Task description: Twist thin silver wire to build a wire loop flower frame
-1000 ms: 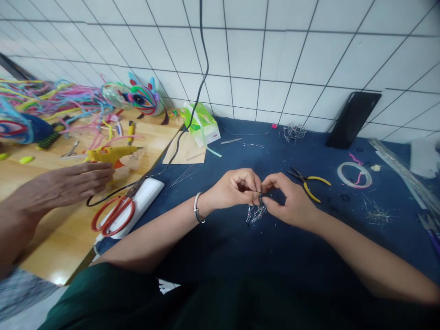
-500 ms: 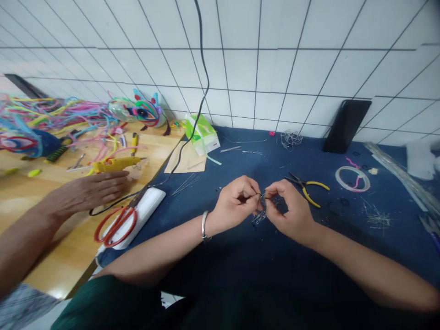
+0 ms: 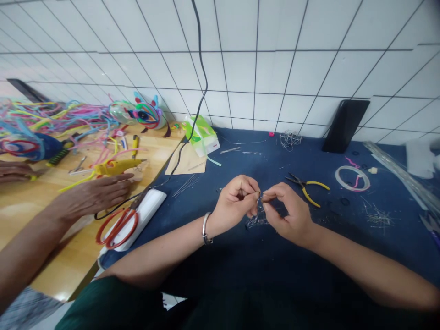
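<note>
My left hand (image 3: 237, 197), with a silver bracelet at the wrist, pinches a small piece of thin wire (image 3: 260, 200) between thumb and forefinger. Facing it, my right hand (image 3: 290, 211) has its thumb and forefinger tips at the same wire, curled round its end. How the wire is bent is too small to make out. Below the fingertips a little heap of wire pieces (image 3: 256, 222) lies on the dark blue cloth (image 3: 227, 266), partly hidden by my hands. Yellow-handled pliers (image 3: 305, 184) rest just beyond my right hand.
A co-worker's hand (image 3: 99, 192) lies by a yellow glue gun (image 3: 118, 167) on the wooden table. Orange-handled scissors (image 3: 118, 229) sit on a white power strip (image 3: 151, 208). Farther right are a phone (image 3: 345, 126), a ring-shaped spool (image 3: 338, 176) and loose wires (image 3: 378, 217).
My fingertips have shifted slightly on the wire, and more of it shows between them. Another hand of the co-worker has come into view at the left edge.
</note>
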The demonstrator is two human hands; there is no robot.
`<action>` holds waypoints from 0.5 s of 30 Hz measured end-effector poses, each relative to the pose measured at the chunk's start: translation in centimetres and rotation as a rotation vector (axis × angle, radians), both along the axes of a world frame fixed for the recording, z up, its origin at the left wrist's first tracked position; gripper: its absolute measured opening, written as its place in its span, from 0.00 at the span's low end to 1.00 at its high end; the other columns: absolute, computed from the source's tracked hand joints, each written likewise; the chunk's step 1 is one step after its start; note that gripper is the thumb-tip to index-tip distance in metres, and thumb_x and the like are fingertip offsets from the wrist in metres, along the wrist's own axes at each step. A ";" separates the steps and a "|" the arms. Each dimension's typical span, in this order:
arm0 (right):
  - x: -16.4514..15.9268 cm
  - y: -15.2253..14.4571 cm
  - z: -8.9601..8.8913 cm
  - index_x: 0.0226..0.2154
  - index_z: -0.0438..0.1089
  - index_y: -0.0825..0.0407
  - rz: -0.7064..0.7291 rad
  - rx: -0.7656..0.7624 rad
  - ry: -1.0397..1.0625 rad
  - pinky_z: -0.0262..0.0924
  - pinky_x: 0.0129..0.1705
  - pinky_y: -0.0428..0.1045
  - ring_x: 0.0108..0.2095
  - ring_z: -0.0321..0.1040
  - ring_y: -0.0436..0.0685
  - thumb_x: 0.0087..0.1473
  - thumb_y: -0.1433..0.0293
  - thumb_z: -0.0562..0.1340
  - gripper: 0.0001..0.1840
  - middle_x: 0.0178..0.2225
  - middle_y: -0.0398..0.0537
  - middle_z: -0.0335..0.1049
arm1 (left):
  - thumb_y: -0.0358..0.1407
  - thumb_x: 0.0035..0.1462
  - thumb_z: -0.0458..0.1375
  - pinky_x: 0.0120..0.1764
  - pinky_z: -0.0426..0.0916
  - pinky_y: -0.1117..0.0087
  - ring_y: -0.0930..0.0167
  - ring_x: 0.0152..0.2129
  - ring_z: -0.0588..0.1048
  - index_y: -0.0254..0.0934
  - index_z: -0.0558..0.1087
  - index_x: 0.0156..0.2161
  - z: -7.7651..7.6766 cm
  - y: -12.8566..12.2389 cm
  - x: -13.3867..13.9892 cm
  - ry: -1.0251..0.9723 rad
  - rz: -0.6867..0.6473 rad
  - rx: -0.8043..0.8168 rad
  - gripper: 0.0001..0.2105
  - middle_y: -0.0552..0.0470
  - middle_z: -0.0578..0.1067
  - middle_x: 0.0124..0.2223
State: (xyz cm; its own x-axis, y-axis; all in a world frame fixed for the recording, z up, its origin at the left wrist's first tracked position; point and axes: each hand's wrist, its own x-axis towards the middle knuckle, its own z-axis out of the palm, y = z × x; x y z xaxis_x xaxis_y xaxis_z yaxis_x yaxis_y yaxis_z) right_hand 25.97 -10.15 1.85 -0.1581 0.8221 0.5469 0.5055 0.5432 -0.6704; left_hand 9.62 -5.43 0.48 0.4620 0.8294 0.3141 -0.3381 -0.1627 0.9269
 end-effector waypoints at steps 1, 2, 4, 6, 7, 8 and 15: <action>0.1 -0.1 0.1 0.42 0.62 0.48 0.010 -0.073 0.061 0.64 0.40 0.52 0.35 0.68 0.53 0.53 0.74 0.58 0.12 0.34 0.45 0.70 | 0.30 0.57 0.57 0.16 0.67 0.85 0.85 0.17 0.71 0.34 0.61 0.32 -0.1 0.0 -0.1 -0.004 0.000 0.017 0.07 0.54 0.68 0.39; 0.2 -0.1 0.3 0.44 0.62 0.48 0.019 -0.154 0.126 0.65 0.40 0.52 0.35 0.70 0.53 0.56 0.72 0.57 0.12 0.34 0.45 0.71 | 0.30 0.57 0.57 0.16 0.66 0.85 0.86 0.17 0.71 0.35 0.61 0.33 -0.2 0.1 -0.2 -0.007 -0.001 0.032 0.07 0.54 0.68 0.39; 0.3 -0.1 0.8 0.44 0.63 0.49 0.034 -0.308 0.227 0.66 0.39 0.50 0.35 0.71 0.51 0.59 0.69 0.55 0.10 0.33 0.45 0.73 | 0.30 0.58 0.57 0.17 0.67 0.85 0.85 0.18 0.71 0.35 0.62 0.34 -0.3 0.3 -0.4 -0.013 -0.007 0.063 0.06 0.54 0.68 0.39; 0.4 0.0 1.4 0.42 0.65 0.50 0.052 -0.404 0.250 0.66 0.37 0.48 0.33 0.71 0.50 0.60 0.67 0.54 0.09 0.31 0.43 0.74 | 0.30 0.58 0.57 0.18 0.68 0.85 0.85 0.19 0.71 0.35 0.62 0.34 -0.5 0.5 -0.6 -0.015 -0.021 0.095 0.06 0.54 0.68 0.39; 0.4 0.1 1.7 0.40 0.67 0.50 0.059 -0.433 0.233 0.65 0.36 0.47 0.32 0.71 0.50 0.59 0.66 0.55 0.08 0.30 0.43 0.74 | 0.30 0.58 0.57 0.18 0.68 0.84 0.85 0.19 0.71 0.35 0.63 0.33 -0.6 0.6 -0.7 -0.008 -0.025 0.111 0.06 0.54 0.69 0.39; 0.4 0.1 2.0 0.39 0.68 0.50 0.061 -0.457 0.208 0.65 0.35 0.46 0.31 0.71 0.49 0.59 0.66 0.56 0.08 0.30 0.42 0.74 | 0.30 0.58 0.57 0.19 0.69 0.83 0.84 0.19 0.71 0.34 0.63 0.33 -0.7 0.6 -0.7 -0.001 -0.025 0.129 0.06 0.53 0.69 0.38; 0.8 0.4 3.3 0.33 0.73 0.48 0.038 -0.417 -0.042 0.58 0.26 0.42 0.22 0.65 0.45 0.55 0.70 0.60 0.05 0.24 0.37 0.72 | 0.28 0.57 0.58 0.21 0.69 0.81 0.84 0.19 0.71 0.33 0.66 0.32 -0.6 0.7 -0.8 0.044 0.012 0.217 0.04 0.52 0.71 0.38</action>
State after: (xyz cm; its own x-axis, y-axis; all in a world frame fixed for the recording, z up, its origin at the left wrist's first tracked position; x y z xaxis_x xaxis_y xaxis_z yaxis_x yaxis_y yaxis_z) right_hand 26.78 -9.78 5.11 -0.2076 0.9649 0.1608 0.5224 0.2484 -0.8157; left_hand 8.86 -4.73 -0.15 0.4696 0.7500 0.4659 -0.2952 -0.3639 0.8834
